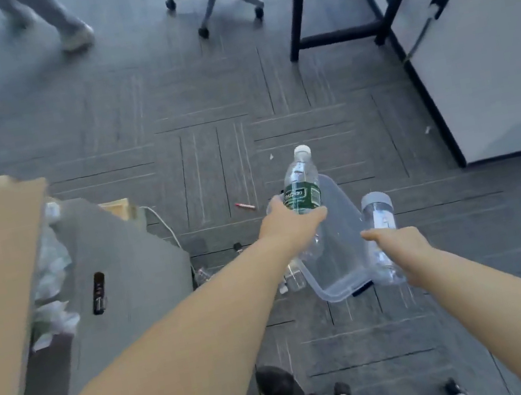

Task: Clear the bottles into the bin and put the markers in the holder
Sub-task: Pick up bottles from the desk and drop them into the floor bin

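We've got a bottle (300,186) gripped in each hand, left hand (286,220) nearer the clear bin (342,273) right below.

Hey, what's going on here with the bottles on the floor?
A person is clearing up. The left hand holds a green-labelled bottle and the right hand holds a clear grey-capped bottle, both above a clear plastic bin on the carpet. Another bottle lies beside the bin, and a red marker lies nearby.
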`<state>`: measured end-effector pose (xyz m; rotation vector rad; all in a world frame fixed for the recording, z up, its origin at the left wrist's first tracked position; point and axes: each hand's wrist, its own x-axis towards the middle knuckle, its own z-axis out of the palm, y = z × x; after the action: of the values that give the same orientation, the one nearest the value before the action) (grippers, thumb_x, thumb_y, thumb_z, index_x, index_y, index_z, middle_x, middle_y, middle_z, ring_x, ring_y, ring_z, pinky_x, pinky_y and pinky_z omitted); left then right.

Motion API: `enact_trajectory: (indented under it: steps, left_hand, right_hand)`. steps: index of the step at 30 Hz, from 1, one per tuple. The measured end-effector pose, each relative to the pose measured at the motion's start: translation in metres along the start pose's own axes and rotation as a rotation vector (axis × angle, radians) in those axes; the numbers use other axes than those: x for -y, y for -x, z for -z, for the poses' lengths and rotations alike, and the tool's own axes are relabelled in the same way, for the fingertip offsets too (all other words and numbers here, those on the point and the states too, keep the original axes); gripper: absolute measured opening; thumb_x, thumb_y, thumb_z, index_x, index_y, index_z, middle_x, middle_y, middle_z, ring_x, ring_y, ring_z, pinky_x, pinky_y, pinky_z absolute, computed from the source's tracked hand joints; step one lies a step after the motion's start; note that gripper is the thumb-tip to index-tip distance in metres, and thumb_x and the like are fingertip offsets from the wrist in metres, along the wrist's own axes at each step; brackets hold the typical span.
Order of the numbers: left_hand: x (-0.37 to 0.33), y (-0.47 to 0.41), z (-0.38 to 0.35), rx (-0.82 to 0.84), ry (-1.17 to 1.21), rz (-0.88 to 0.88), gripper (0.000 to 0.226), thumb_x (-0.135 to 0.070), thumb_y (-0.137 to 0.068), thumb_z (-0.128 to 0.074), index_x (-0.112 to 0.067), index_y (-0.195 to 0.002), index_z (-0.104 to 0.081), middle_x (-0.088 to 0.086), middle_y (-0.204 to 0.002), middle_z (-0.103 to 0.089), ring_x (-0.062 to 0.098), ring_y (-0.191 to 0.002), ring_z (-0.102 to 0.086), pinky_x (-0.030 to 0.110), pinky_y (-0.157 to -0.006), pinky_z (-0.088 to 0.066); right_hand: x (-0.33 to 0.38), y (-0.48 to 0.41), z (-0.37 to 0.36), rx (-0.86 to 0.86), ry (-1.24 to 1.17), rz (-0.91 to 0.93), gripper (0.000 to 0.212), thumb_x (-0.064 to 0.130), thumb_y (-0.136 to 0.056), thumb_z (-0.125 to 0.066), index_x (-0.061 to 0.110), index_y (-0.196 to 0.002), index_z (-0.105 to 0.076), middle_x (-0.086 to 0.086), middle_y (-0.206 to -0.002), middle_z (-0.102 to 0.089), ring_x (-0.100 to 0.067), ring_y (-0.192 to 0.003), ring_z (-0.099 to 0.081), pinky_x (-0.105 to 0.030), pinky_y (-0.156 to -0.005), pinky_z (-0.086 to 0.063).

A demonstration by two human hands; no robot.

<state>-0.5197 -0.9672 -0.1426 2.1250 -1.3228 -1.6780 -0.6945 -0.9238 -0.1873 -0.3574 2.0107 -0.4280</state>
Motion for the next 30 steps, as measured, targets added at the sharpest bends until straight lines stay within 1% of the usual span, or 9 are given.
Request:
enact_trajectory:
  steps: [4, 10, 15, 18, 20, 22, 24, 27, 30]
  left_hand:
    - [-0.002, -0.017, -0.011, 0.048, -0.143, -0.028, 0.087, -0.052, -0.091, -0.051, -0.022, -0.156, -0.002, 0.006, -0.146, -0.044, 0.018, -0.092, -0.048, 0.031, -0.075, -0.038]
    - [0.034, -0.032, 0.0, 0.05, -0.265, 0.044, 0.076, -0.049, -0.092, -0.049, -0.02, -0.152, -0.015, 0.011, -0.113, -0.062, 0.023, -0.078, -0.056, 0.03, -0.063, -0.042]
    - [0.046, -0.037, 0.014, 0.006, -0.296, 0.054, 0.079, -0.047, -0.092, -0.049, -0.016, -0.154, -0.011, 0.01, -0.119, -0.059, 0.016, -0.072, -0.054, 0.03, -0.062, -0.042]
    - [0.051, -0.032, 0.031, -0.029, -0.319, 0.055, 0.083, -0.049, -0.09, -0.05, -0.019, -0.155, -0.009, 0.013, -0.142, -0.047, 0.024, -0.094, -0.06, 0.031, -0.073, -0.046]
    - [0.054, -0.024, 0.049, -0.07, -0.318, 0.063, 0.083, -0.048, -0.09, -0.05, -0.018, -0.156, -0.01, 0.013, -0.149, -0.041, 0.029, -0.119, -0.053, 0.03, -0.087, -0.044]
    - [0.056, -0.011, 0.073, -0.117, -0.283, 0.072, 0.081, -0.047, -0.091, -0.05, -0.019, -0.155, -0.011, 0.012, -0.149, -0.04, 0.03, -0.124, -0.051, 0.031, -0.088, -0.043]
    - [0.061, 0.008, 0.102, -0.181, -0.242, 0.071, 0.079, -0.045, -0.09, -0.05, -0.02, -0.155, -0.012, 0.013, -0.146, -0.044, 0.03, -0.123, -0.051, 0.033, -0.089, -0.044]
    - [0.077, 0.051, 0.15, -0.299, -0.167, 0.076, 0.077, -0.043, -0.091, -0.05, -0.02, -0.155, -0.014, 0.013, -0.145, -0.044, 0.031, -0.12, -0.054, 0.034, -0.084, -0.045]
    - [0.106, 0.116, 0.204, -0.473, -0.154, 0.099, 0.073, -0.042, -0.088, -0.052, -0.019, -0.151, -0.024, 0.01, -0.143, -0.048, 0.032, -0.118, -0.056, 0.035, -0.093, -0.047]
  right_hand:
    - [-0.008, -0.023, 0.005, -0.066, 0.024, 0.008, 0.078, 0.032, -0.078, -0.074, 0.0, -0.136, -0.035, -0.018, -0.13, -0.052, -0.035, -0.114, -0.053, -0.038, -0.083, -0.042]
    - [-0.017, -0.036, 0.002, -0.101, 0.091, -0.007, 0.073, 0.031, -0.079, -0.074, -0.001, -0.132, -0.036, -0.02, -0.125, -0.054, -0.034, -0.103, -0.055, -0.038, -0.08, -0.042]
    - [-0.002, -0.04, -0.004, -0.111, 0.16, 0.068, 0.077, 0.038, -0.082, -0.068, 0.002, -0.139, -0.031, -0.018, -0.137, -0.047, -0.036, -0.122, -0.049, -0.041, -0.091, -0.042]
    - [0.011, -0.028, -0.01, -0.077, 0.206, 0.092, 0.078, 0.038, -0.084, -0.066, 0.0, -0.142, -0.029, -0.018, -0.142, -0.043, -0.036, -0.127, -0.044, -0.041, -0.094, -0.04]
    - [0.02, -0.017, -0.017, -0.029, 0.24, 0.115, 0.076, 0.039, -0.083, -0.067, 0.001, -0.139, -0.034, -0.015, -0.133, -0.048, -0.035, -0.119, -0.049, -0.039, -0.088, -0.041]
    - [0.032, -0.004, -0.026, 0.023, 0.278, 0.184, 0.058, 0.039, -0.082, -0.068, 0.008, -0.124, -0.043, -0.01, -0.107, -0.051, -0.027, -0.09, -0.054, -0.034, -0.071, -0.041]
    - [0.05, 0.014, -0.043, 0.062, 0.309, 0.259, 0.043, 0.04, -0.082, -0.066, 0.015, -0.106, -0.04, -0.001, -0.08, -0.044, -0.016, -0.063, -0.04, -0.03, -0.053, -0.032]
    - [0.083, 0.056, -0.081, 0.128, 0.375, 0.371, 0.035, 0.039, -0.085, -0.064, 0.018, -0.093, -0.038, 0.001, -0.065, -0.036, -0.014, -0.055, -0.033, -0.029, -0.048, -0.027]
    - [0.112, 0.12, -0.133, 0.227, 0.467, 0.507, 0.04, 0.046, -0.079, -0.066, 0.016, -0.085, -0.039, -0.004, -0.071, -0.041, -0.02, -0.058, -0.038, -0.028, -0.052, -0.029]
